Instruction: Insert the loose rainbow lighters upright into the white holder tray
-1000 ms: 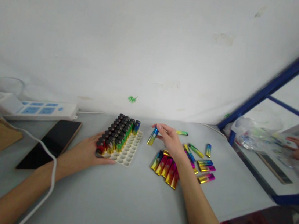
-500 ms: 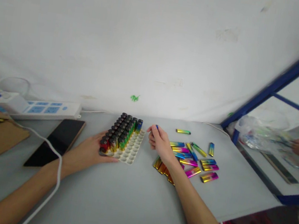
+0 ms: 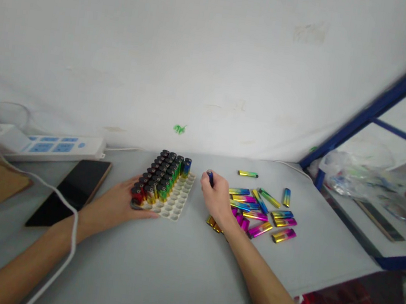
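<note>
The left hand (image 3: 118, 203) holds the tray (image 3: 174, 213) at its eight o'clock corner, thumb and fingers set wide. The right hand (image 3: 216, 196), at the tray's three o'clock, is wrapped round a tube (image 3: 210, 177), dark end up; loose tubes (image 3: 260, 229) lie at its four o'clock. The step looks like loading the tray; the next move seems to call for lining up over a free socket (image 3: 181, 194)

No readable lettering anywhere.

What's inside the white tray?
Upright black-topped sticks stand in the tray, at left; round holes show at right. Most sticks' lower ends, and the holes beneath them, are hidden.
</note>
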Action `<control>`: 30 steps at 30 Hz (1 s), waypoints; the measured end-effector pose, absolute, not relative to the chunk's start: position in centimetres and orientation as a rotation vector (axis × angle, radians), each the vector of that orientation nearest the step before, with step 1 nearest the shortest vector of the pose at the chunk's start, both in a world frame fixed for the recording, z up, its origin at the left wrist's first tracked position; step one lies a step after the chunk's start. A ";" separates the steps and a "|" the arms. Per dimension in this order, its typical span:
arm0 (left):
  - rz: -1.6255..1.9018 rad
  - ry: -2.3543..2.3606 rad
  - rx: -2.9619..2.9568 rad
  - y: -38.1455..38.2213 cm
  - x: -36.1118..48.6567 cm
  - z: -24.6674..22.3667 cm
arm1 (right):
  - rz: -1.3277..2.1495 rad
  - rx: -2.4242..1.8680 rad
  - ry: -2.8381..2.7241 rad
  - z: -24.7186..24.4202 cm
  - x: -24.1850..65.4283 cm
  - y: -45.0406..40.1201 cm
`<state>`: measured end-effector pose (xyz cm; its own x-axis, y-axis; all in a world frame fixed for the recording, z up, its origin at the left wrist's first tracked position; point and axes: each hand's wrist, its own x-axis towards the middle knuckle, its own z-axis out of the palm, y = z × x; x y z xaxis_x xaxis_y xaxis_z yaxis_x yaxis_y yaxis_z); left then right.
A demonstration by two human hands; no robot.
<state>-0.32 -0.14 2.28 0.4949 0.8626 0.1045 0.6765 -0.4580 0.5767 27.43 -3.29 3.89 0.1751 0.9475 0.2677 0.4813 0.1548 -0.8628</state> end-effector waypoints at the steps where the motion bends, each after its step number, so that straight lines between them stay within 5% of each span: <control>1: 0.541 1.265 2.284 -0.1 -0.3 2.2 | 0.610 -1.466 -1.480 4.0 27.4 -3.3; 30: 0.585 1.137 2.325 -0.6 -0.1 2.6 | 0.243 -1.464 -1.966 2.4 27.2 -0.8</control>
<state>-0.11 -0.59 2.61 0.5627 0.8105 0.1627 0.6037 -0.5374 0.5889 27.19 -0.78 2.41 -0.1502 0.9057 0.3964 0.7818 0.3542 -0.5131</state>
